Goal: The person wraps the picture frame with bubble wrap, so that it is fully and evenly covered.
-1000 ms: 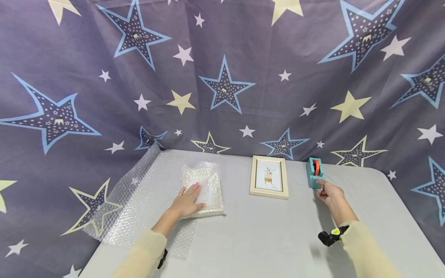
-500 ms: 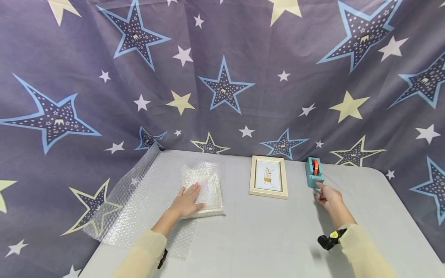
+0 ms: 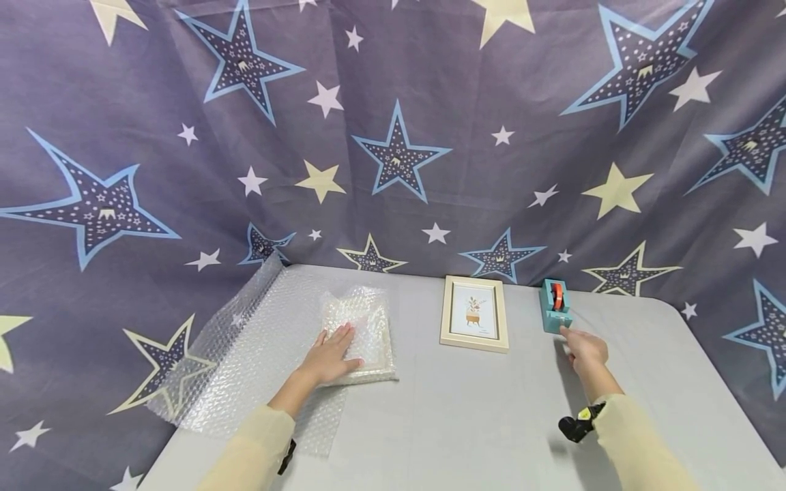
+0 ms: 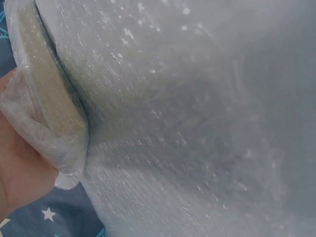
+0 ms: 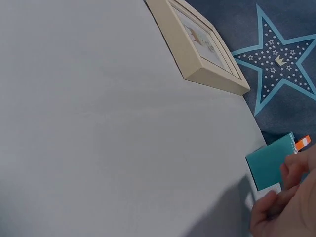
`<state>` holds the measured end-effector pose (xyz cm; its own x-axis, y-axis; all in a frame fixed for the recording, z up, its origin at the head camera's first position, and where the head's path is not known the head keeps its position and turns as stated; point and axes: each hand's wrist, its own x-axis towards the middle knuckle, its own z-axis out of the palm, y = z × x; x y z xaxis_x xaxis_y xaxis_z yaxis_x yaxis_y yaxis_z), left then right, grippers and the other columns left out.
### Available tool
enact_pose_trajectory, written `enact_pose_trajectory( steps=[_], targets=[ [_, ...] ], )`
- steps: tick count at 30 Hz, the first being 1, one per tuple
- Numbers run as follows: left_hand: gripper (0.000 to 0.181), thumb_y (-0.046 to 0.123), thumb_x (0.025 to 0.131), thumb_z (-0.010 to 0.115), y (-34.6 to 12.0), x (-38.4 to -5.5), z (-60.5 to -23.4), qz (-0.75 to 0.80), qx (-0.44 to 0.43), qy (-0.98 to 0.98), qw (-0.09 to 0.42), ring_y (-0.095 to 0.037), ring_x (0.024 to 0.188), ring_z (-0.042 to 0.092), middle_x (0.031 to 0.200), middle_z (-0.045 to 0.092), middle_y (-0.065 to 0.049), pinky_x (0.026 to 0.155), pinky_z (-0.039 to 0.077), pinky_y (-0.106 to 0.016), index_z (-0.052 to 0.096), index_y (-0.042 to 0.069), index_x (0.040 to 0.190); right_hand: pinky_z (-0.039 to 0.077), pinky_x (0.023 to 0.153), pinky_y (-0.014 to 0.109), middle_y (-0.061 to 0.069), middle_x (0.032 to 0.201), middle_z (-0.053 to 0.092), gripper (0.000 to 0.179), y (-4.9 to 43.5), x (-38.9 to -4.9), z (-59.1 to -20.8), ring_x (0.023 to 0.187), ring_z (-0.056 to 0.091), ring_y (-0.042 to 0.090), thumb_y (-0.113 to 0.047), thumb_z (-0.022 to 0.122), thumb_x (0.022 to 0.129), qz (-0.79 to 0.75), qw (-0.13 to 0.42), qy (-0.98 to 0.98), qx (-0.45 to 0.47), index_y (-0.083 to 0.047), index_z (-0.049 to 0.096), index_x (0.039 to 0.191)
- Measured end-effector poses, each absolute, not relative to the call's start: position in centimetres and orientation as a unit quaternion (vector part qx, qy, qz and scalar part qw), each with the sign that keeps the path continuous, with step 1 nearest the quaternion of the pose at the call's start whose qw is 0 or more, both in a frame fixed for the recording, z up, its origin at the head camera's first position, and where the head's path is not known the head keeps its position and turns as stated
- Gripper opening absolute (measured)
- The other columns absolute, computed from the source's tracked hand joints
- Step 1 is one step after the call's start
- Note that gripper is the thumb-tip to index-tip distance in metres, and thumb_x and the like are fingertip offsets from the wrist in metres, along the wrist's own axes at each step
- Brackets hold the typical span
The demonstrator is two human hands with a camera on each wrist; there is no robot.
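My left hand (image 3: pixel 330 353) rests on a bubble-wrapped package (image 3: pixel 376 341), palm down and fingers spread. Through the wrap a pale frame edge (image 4: pixel 54 84) shows in the left wrist view. Over at the right, my right hand (image 3: pixel 586 348) is at the front end of a teal tape dispenser (image 3: pixel 552 319) that carries an orange-red roll core (image 3: pixel 557 295). Its fingers are curled, thumb and forefinger pinched at a pale strip of tape (image 5: pixel 270 190) by the dispenser; the strip is small and partly covered by the fingers.
A loose sheet of bubble wrap (image 3: pixel 245 382) spreads beneath and left of the package, its far-left edge rising against the star-patterned curtain (image 3: pixel 393 68). Between the hands, a cream picture frame (image 3: pixel 448 337) lies on the grey-white table (image 3: pixel 467 423), close to the curtain.
My right hand has drawn slightly back from over the dispenser's front end toward me. My left hand has stayed on the package.
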<state>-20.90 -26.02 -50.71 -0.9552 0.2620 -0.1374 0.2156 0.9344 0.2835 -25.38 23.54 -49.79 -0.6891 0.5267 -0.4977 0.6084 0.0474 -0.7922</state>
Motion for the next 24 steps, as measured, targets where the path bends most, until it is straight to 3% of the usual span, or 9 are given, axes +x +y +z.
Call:
enact_pose_trajectory(
  steps=[3,6,10,13,16,19,22,24],
  targets=[
    [0.077,0.045,0.093,0.052,-26.0,-20.9,-50.8,0.133,0.123,0.980,0.086,-0.032,0.150,0.020,0.160,0.022,-0.015,0.124,0.006,-0.055,0.027,-0.001,0.150,0.049,0.068,0.031,0.009,0.107,0.059,0.049,23.3,-25.3,-49.8,0.078,0.054,0.017,-0.031,0.062,0.090,-0.549,0.032,0.737,0.393,-0.003,0.055,0.130],
    [0.077,0.046,0.094,0.052,-26.0,-20.9,-50.8,0.131,0.124,0.980,0.086,-0.032,0.150,0.020,0.160,0.022,-0.015,0.124,0.006,-0.055,0.027,-0.001,0.150,0.053,0.085,0.041,0.019,0.127,0.056,0.052,23.3,-25.2,-49.8,0.101,0.057,0.030,-0.034,0.059,0.091,-0.542,0.035,0.745,0.386,-0.002,0.054,0.132],
    [0.077,0.046,0.093,0.052,-26.0,-20.9,-50.8,0.132,0.122,0.980,0.087,-0.032,0.150,0.020,0.160,0.022,-0.015,0.124,0.006,-0.055,0.027,-0.001,0.150,0.044,0.108,0.049,0.021,0.144,0.048,0.054,23.3,-25.0,-49.8,0.127,0.049,0.038,-0.034,0.059,0.091,-0.544,0.030,0.750,0.375,-0.001,0.052,0.134],
    [0.077,0.045,0.093,0.052,-26.0,-20.8,-50.8,0.134,0.121,0.980,0.087,-0.032,0.150,0.021,0.160,0.023,-0.015,0.124,0.006,-0.055,0.027,-0.001,0.150,0.048,0.103,0.046,0.021,0.143,0.049,0.054,23.3,-24.9,-49.7,0.124,0.050,0.036,-0.034,0.060,0.090,-0.533,0.022,0.760,0.371,0.000,0.054,0.132],
    [0.077,0.045,0.093,0.052,-26.0,-20.8,-50.8,0.133,0.122,0.980,0.087,-0.033,0.150,0.021,0.160,0.023,-0.016,0.124,0.006,-0.055,0.028,-0.001,0.150,0.052,0.084,0.039,0.020,0.132,0.057,0.051,23.5,-24.8,-49.6,0.104,0.057,0.028,-0.033,0.062,0.089,-0.519,0.016,0.772,0.366,-0.001,0.058,0.128],
    [0.077,0.045,0.093,0.053,-26.0,-20.8,-50.8,0.136,0.122,0.979,0.088,-0.033,0.149,0.021,0.160,0.023,-0.016,0.123,0.006,-0.056,0.028,-0.001,0.149,0.049,0.068,0.031,0.010,0.097,0.069,0.044,23.8,-25.0,-49.8,0.081,0.058,0.017,-0.032,0.065,0.088,-0.513,0.007,0.777,0.364,-0.002,0.064,0.120],
    [0.077,0.044,0.093,0.053,-26.0,-20.8,-50.8,0.137,0.120,0.979,0.088,-0.033,0.150,0.021,0.160,0.023,-0.016,0.123,0.006,-0.056,0.027,-0.001,0.150,0.050,0.063,0.028,-0.008,0.064,0.062,0.031,24.1,-25.2,-49.9,0.064,0.058,0.007,-0.026,0.067,0.087,-0.537,0.000,0.763,0.360,-0.003,0.070,0.107],
    [0.077,0.044,0.093,0.053,-26.0,-20.8,-50.7,0.137,0.119,0.979,0.088,-0.033,0.150,0.020,0.160,0.023,-0.016,0.124,0.006,-0.055,0.027,-0.001,0.150,0.053,0.060,0.027,-0.014,0.055,0.058,0.021,24.3,-25.3,-50.0,0.057,0.058,0.004,-0.022,0.068,0.088,-0.557,0.002,0.749,0.358,-0.004,0.071,0.099]
  ],
)
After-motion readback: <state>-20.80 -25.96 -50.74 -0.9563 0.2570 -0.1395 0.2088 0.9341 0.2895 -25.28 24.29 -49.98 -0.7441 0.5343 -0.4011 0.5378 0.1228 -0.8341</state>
